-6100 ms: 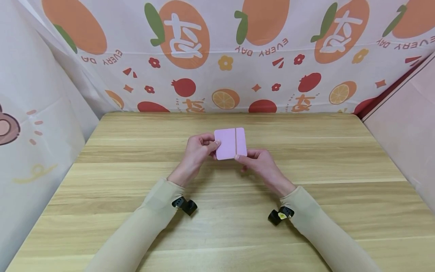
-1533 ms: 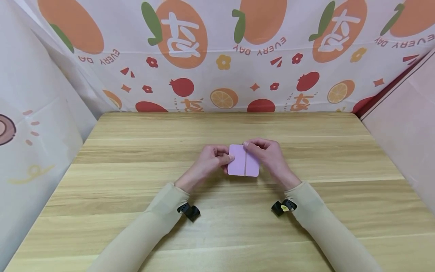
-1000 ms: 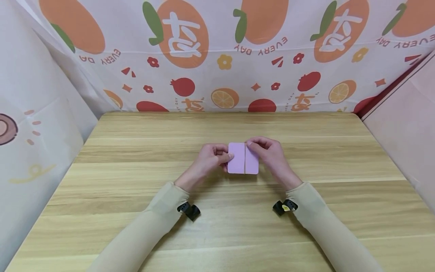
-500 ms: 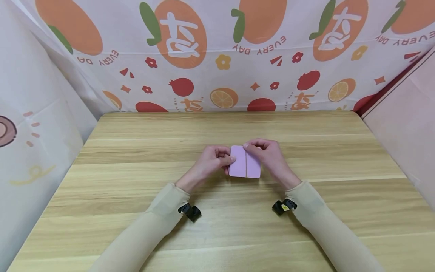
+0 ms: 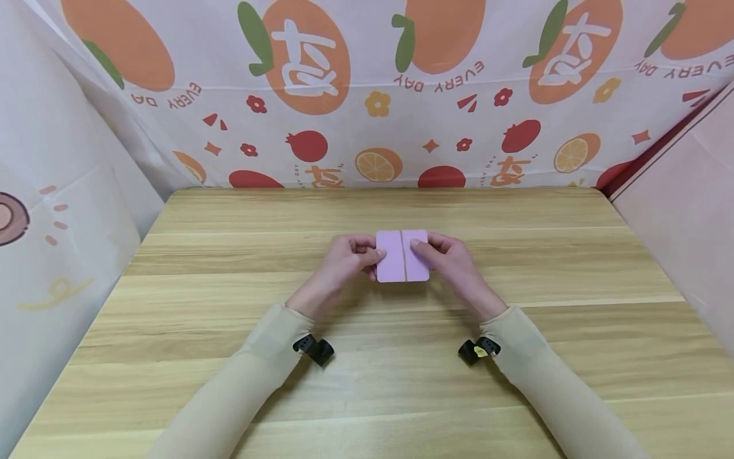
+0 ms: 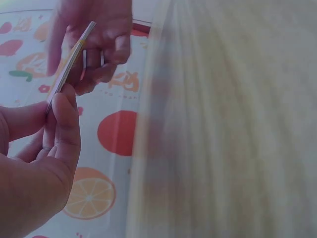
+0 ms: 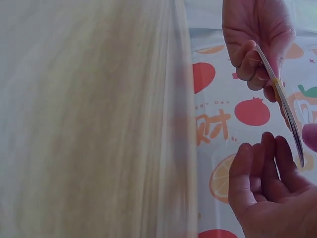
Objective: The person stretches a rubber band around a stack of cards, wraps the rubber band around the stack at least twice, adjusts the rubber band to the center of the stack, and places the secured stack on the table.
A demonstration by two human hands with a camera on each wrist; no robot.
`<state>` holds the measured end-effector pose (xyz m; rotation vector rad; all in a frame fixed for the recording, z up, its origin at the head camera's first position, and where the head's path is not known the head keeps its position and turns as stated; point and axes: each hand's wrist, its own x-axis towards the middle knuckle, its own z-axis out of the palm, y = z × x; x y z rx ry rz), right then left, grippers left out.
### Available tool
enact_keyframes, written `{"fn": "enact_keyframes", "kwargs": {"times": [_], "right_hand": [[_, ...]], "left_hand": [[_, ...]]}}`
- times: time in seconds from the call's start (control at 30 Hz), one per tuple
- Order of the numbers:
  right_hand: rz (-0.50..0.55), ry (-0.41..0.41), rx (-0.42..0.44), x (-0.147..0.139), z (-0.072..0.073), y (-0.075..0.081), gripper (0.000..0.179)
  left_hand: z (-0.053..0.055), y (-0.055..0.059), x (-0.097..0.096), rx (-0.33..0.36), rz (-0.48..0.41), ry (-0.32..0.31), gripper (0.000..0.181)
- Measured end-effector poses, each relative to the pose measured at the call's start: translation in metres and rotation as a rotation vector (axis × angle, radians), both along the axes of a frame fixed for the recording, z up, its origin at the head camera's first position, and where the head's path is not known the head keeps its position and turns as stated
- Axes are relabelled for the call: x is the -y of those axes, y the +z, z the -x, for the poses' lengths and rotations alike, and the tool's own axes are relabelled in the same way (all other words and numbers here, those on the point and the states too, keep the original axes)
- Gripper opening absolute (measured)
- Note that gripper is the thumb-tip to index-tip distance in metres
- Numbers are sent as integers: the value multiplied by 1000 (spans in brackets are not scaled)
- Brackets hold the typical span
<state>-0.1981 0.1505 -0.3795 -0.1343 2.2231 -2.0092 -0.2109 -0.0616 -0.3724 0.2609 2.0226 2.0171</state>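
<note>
A thin square stack of pink cards is held up over the table. Around it runs a narrow tan rubber band, top to bottom near the middle. My left hand pinches the stack's left edge, thumb in front and fingers behind. My right hand is at the right edge, its thumb over the front face in the head view. From the right wrist, the right fingers stand apart behind the stack, with a gap. Seen edge-on in the left wrist view, the layered cards lean between both hands.
Below the hands spreads a wooden table. A fruit-print curtain hangs along its far edge, with pale cloth at the left side. Each wrist wears a small black camera.
The stack has moved slightly up and left over the last half second. My right thumb went from the top edge to the front face. Earlier the band sat farther right.
</note>
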Motion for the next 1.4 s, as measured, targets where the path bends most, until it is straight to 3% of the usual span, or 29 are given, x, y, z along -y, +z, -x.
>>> {"fn": "enact_keyframes", "kwargs": {"times": [0.23,0.43,0.7,0.9,1.2,1.4], "right_hand": [[-13,61,82,1,0,0,38],[-38,94,67,1,0,-1,33],[-100,182,61,3,-1,-4,25],[-128,149,54,8,-4,-6,27],[-24,104,96,15,-7,-7,28],[-25,83,124,17,-8,-10,25]], "left_hand": [[3,7,8,20,-2,40,8],[2,10,9,38,3,67,10],[3,11,8,-7,-11,130,11],[-1,12,4,-4,-3,169,11],[-1,11,3,-7,-11,186,13],[-3,11,1,-14,-17,178,14]]}}
